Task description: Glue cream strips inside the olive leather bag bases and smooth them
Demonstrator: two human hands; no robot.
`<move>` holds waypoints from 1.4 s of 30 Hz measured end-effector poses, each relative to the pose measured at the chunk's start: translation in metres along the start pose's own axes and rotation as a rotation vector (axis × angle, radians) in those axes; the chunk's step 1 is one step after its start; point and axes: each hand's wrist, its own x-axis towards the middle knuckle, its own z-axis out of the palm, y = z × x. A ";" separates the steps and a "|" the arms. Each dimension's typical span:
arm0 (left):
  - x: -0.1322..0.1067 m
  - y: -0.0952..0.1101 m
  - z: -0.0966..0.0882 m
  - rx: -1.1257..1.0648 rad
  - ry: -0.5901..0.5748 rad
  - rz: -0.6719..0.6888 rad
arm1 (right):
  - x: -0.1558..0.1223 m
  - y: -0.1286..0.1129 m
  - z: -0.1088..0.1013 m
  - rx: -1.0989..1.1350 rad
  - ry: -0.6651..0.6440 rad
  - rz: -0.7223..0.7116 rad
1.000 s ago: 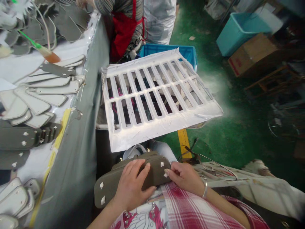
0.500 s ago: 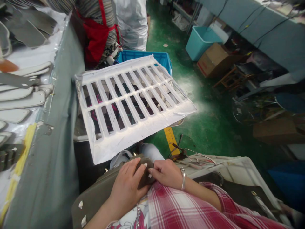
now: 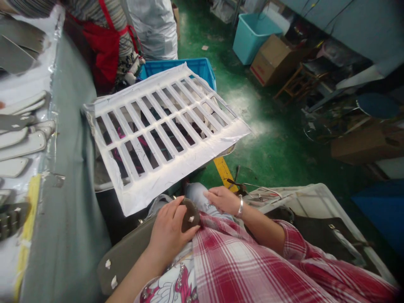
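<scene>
An olive-grey handbag (image 3: 135, 244) lies across my lap, with small white scraps stuck near both ends of its rounded side. My left hand (image 3: 168, 225) is closed around its far end, fingers over the top edge and thumb on the near side by one white scrap (image 3: 191, 219). My right hand (image 3: 224, 200), with a silver bracelet at the wrist, is apart from the bag, just right of it above my knee. Its fingers are pinched together; whatever may be between them is hidden.
A white slatted rack (image 3: 158, 130) stands ahead, before a blue bin (image 3: 202, 69) and a person in a red apron (image 3: 104, 54). At left, a table (image 3: 72, 202) carries pale strap-like pieces (image 3: 23, 145). On my right is a white crate (image 3: 322, 198) holding a dark bag (image 3: 315, 227).
My right hand has come off the end of the bag and moved right and slightly up. One white scrap there no longer shows. The left hand keeps its hold; the view has shifted.
</scene>
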 end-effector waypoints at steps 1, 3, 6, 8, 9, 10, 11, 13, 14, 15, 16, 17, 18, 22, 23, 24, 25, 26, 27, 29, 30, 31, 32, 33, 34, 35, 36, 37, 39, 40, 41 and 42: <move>0.000 0.001 0.000 -0.001 -0.006 -0.007 | -0.001 0.008 -0.003 0.088 0.019 0.046; 0.000 0.003 -0.001 -0.006 -0.016 -0.019 | -0.006 0.020 -0.005 0.162 0.054 0.078; 0.000 0.005 -0.002 -0.020 -0.019 -0.042 | -0.019 0.024 0.001 0.058 0.086 -0.055; 0.000 0.007 -0.002 -0.029 -0.011 -0.059 | -0.027 0.018 0.010 -0.057 0.120 -0.211; 0.000 0.007 -0.001 -0.034 -0.002 -0.064 | -0.030 0.014 0.015 -0.103 0.135 -0.275; 0.000 0.007 -0.001 -0.039 0.006 -0.065 | -0.032 0.008 0.019 -0.137 0.145 -0.317; 0.000 0.008 -0.001 -0.045 0.015 -0.066 | -0.034 0.003 0.023 -0.163 0.151 -0.334; -0.001 0.008 -0.002 -0.061 0.027 -0.074 | -0.034 -0.007 0.030 -0.213 0.166 -0.336; -0.001 0.009 -0.002 -0.069 0.029 -0.085 | -0.033 -0.011 0.032 -0.240 0.171 -0.333; -0.001 0.009 -0.003 -0.075 0.032 -0.097 | -0.032 -0.014 0.033 -0.267 0.173 -0.327; -0.001 0.010 -0.003 -0.078 0.033 -0.109 | -0.031 -0.018 0.033 -0.292 0.169 -0.317; -0.001 0.010 -0.003 -0.079 0.035 -0.119 | -0.029 -0.020 0.033 -0.311 0.159 -0.298; 0.000 0.010 -0.003 -0.079 0.038 -0.127 | -0.028 -0.023 0.032 -0.322 0.146 -0.275; 0.002 0.011 -0.002 -0.086 0.055 -0.141 | -0.023 -0.026 0.030 -0.292 0.116 -0.191; 0.003 0.010 -0.003 -0.090 0.054 -0.146 | -0.021 -0.026 0.031 -0.275 0.113 -0.186; 0.002 0.009 -0.004 -0.097 0.048 -0.153 | -0.020 -0.025 0.031 -0.259 0.110 -0.185; 0.002 0.008 -0.005 -0.109 0.036 -0.159 | -0.019 -0.023 0.032 -0.247 0.109 -0.185; 0.001 0.006 -0.007 -0.126 0.018 -0.166 | -0.017 -0.022 0.033 -0.238 0.109 -0.187; 0.000 0.004 -0.008 -0.148 -0.005 -0.173 | -0.016 -0.020 0.034 -0.234 0.110 -0.193; -0.001 -0.002 -0.011 -0.195 -0.041 -0.188 | -0.012 -0.018 0.037 -0.233 0.123 -0.212; -0.002 -0.004 -0.011 -0.216 -0.051 -0.198 | -0.011 -0.018 0.038 -0.232 0.135 -0.224; -0.002 -0.006 -0.011 -0.232 -0.054 -0.209 | -0.009 -0.018 0.039 -0.229 0.147 -0.237; -0.001 -0.008 -0.010 -0.245 -0.047 -0.223 | -0.007 -0.018 0.040 -0.223 0.159 -0.249; 0.000 -0.009 -0.009 -0.253 -0.032 -0.243 | -0.005 -0.018 0.041 -0.216 0.170 -0.260; 0.002 -0.010 -0.007 -0.260 -0.013 -0.269 | -0.003 -0.018 0.042 -0.208 0.178 -0.268; 0.003 -0.010 -0.006 -0.263 0.008 -0.297 | -0.001 -0.019 0.042 -0.200 0.182 -0.276; 0.005 -0.010 -0.004 -0.265 0.026 -0.326 | 0.001 -0.019 0.043 -0.193 0.186 -0.282; 0.007 -0.010 -0.003 -0.265 0.040 -0.351 | 0.002 -0.020 0.043 -0.189 0.188 -0.285; 0.011 -0.009 -0.003 -0.265 0.050 -0.381 | 0.005 -0.021 0.043 -0.182 0.187 -0.287; 0.013 -0.009 -0.003 -0.267 0.046 -0.389 | 0.006 -0.021 0.042 -0.177 0.183 -0.284; 0.015 -0.009 -0.003 -0.270 0.042 -0.394 | 0.007 -0.022 0.042 -0.172 0.175 -0.278; 0.016 -0.009 -0.004 -0.276 0.042 -0.397 | 0.008 -0.022 0.041 -0.167 0.166 -0.271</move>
